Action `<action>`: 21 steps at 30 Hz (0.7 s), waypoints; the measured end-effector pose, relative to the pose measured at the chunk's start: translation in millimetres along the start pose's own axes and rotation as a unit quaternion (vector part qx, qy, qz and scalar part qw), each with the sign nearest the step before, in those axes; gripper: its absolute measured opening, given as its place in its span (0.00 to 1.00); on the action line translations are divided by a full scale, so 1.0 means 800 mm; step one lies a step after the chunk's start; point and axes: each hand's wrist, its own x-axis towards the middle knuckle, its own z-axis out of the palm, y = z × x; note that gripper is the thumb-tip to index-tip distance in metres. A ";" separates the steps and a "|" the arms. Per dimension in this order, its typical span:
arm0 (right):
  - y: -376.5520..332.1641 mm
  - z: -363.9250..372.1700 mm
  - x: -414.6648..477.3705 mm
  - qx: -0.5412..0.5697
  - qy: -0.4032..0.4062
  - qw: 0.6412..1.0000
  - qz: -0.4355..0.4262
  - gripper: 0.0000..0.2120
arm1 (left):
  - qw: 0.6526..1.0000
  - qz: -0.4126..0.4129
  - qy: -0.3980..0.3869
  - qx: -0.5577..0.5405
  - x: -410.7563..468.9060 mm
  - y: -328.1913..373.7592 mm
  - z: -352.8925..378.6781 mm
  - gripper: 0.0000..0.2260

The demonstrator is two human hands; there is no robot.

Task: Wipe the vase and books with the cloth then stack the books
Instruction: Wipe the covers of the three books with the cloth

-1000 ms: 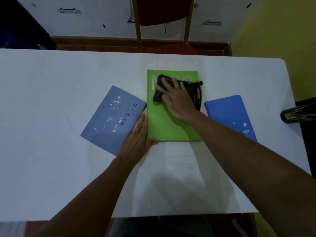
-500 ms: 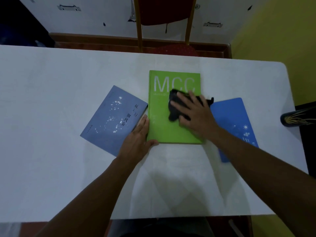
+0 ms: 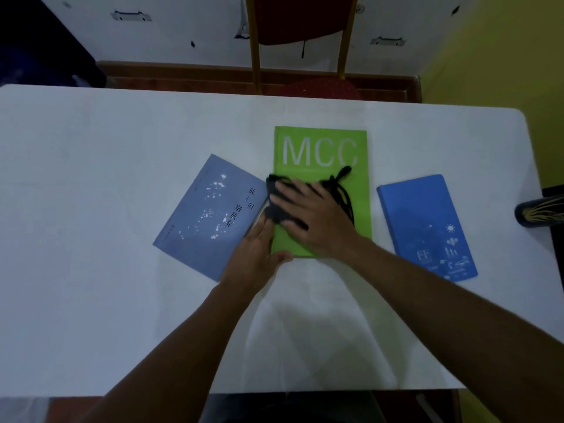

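head view: three books lie flat and apart on the white table (image 3: pixel 91 300). the green book (image 3: pixel 360 190) is in the middle, the grey-blue book (image 3: pixel 207 215) lies tilted to its left with its near corner just beside the green one, and the blue book (image 3: pixel 424 224) lies to the right, clear of the others. the vase (image 3: pixel 540 210) lies on its side at the far right, only partly in frame, and whether it rests on the table or just off its edge i cannot tell.

the right hand (image 3: pixel 314 221) is spread flat, fingers apart, pressing the black cloth (image 3: pixel 276 210) onto the lower left of the green cover. it pins the cloth by pressing, not by closing round it. a loose cord of the cloth trails off to the right of the hand. the left hand (image 3: pixel 253 257) lies open at the green book's near left corner, thumb against its near edge and fingers along its left side, bracing it, and it partly covers the grey-blue book's corner.

risks, as i judge them: the cloth is already at the green book's left edge, so a stroke further left could run onto the left hand's fingers or nudge the grey-blue book. with only flat pressure on it, the cloth could bunch or slip out from under the palm. the trailing cord could snag on a book's edge. a rounded vase on its side so near the table's end could roll if the table is jolted or an arm catches it.
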 end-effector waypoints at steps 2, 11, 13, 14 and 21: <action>-0.015 0.007 -0.032 0.025 0.014 1.000 -0.004 0.24 | 1.000 0.013 0.014 -0.016 -0.001 0.002 0.000 0.41; 0.041 -0.023 0.028 0.028 0.007 0.996 0.081 0.25 | 0.999 -0.044 0.000 -0.007 0.003 -0.004 0.007 0.43; 0.057 -0.031 0.069 0.009 -0.029 0.990 0.135 0.25 | 0.999 -0.049 0.000 -0.005 0.003 -0.004 0.009 0.44; 0.061 -0.030 0.082 0.011 -0.040 0.988 0.147 0.25 | 0.999 -0.051 -0.002 -0.003 0.002 -0.004 0.010 0.44; -0.004 -0.009 -0.006 0.021 0.026 0.998 0.061 0.21 | 0.999 -0.031 0.007 -0.008 0.003 -0.007 0.009 0.45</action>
